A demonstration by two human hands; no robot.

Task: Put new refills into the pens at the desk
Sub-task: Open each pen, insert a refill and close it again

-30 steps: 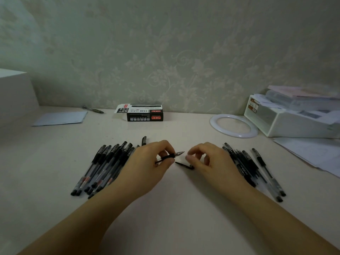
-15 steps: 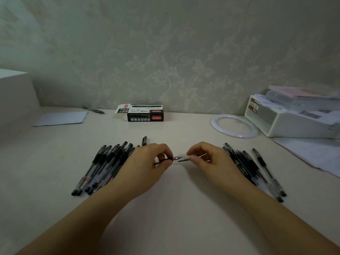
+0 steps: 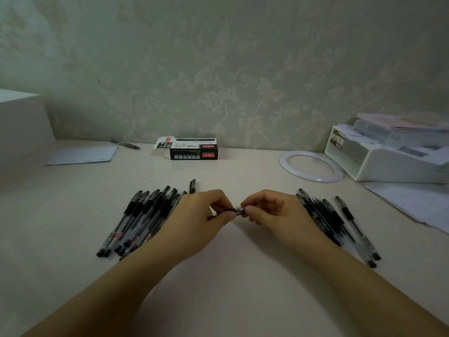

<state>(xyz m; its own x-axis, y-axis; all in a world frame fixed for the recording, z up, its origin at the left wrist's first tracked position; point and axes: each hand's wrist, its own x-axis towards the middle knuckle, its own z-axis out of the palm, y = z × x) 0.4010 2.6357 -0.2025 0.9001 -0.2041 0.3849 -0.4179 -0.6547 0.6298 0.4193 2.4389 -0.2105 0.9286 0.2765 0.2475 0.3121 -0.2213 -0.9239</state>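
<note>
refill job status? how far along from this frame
Done: can't tell; neither the bunch of black-capped clear pens on the left nor the bunch on the right reveals its refill state. In hand: left hand and right hand pinch one thin dark pen between them, joining its parts. Left: unclear how many; the black refill box sits open by the wall.

Black pen [image 3: 228, 212] held level between two fanned pen rows [image 3: 141, 220].
</note>
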